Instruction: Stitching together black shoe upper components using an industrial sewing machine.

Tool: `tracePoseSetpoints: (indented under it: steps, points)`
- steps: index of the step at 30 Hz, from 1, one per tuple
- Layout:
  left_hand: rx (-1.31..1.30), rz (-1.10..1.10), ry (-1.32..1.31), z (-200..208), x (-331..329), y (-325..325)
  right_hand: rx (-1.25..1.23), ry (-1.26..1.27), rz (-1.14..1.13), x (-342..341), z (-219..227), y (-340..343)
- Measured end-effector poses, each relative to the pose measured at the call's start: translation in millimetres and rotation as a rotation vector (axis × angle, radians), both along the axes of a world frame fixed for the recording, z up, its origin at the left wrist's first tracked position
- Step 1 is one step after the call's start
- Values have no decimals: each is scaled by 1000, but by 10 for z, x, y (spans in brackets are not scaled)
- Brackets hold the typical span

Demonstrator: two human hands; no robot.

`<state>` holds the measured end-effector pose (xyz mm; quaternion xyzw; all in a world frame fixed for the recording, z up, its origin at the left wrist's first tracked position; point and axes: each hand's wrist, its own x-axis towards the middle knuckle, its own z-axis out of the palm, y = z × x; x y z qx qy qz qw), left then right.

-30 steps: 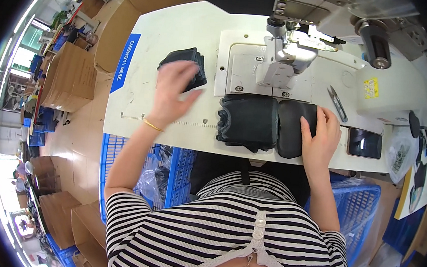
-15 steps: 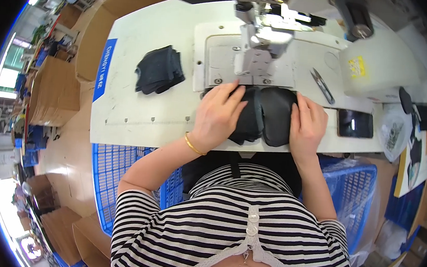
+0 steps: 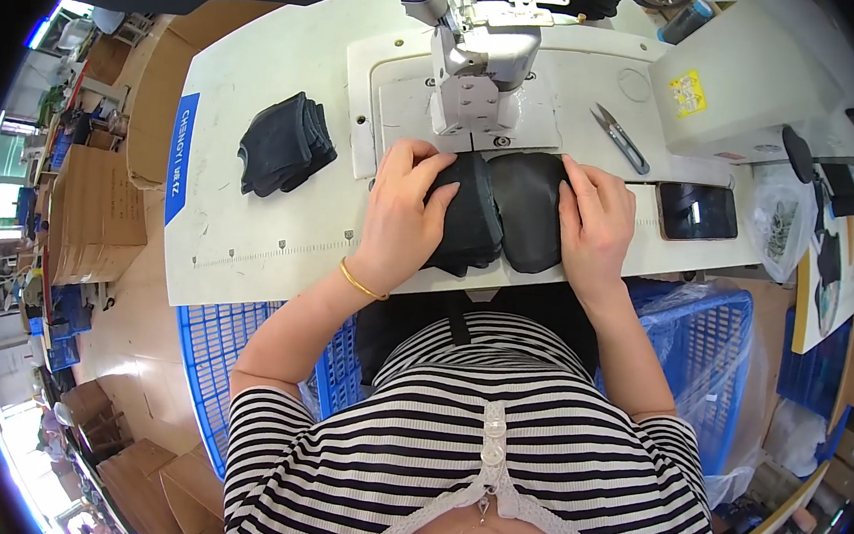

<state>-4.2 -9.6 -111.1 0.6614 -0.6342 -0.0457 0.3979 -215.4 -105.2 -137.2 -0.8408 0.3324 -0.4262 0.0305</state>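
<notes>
A smooth, rounded black leather-like piece (image 3: 534, 215) lies beside a stack of black fabric pieces (image 3: 466, 220), their edges meeting just in front of the sewing machine's head (image 3: 482, 76). My left hand (image 3: 404, 210) is closed on the stack's left edge, thumb on top. On the other side, my right hand (image 3: 596, 225) grips the right edge of the rounded piece, its fingertips near the far corner. Whether the far edges reach under the presser foot, I cannot tell. Another small pile of black fabric pieces (image 3: 286, 145) sits farther left on the white table (image 3: 250, 218).
Thread snips (image 3: 621, 140) and a black phone (image 3: 697, 211) lie to the right on the table. Beyond them stand a whitish machine housing (image 3: 752, 87) and a clear plastic bag (image 3: 779, 227). Blue crates (image 3: 701, 349) flank me below the table edge. Cardboard boxes (image 3: 101, 206) stand left.
The whole view has shifted, so the table and machine appear farther left. My left forefinger has drawn back from beside the presser foot. Both hands keep their hold on the black pieces.
</notes>
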Motion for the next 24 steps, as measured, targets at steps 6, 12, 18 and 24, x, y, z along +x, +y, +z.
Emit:
tracePoseSetpoints:
  steps: [6,12,18,24]
  points:
    - [-19,-38,50,31,-4,-29,-38,21,29,20,71,-22]
    - [-199,-86,-150,53,48,-45,31,-12,100,5,99,-140]
    - [-181,-127,73,96,109,-88,315,-188,157,13,280,-186]
    - [-220,-181,568,710,167,163,205,-330,85,-64,589,-132]
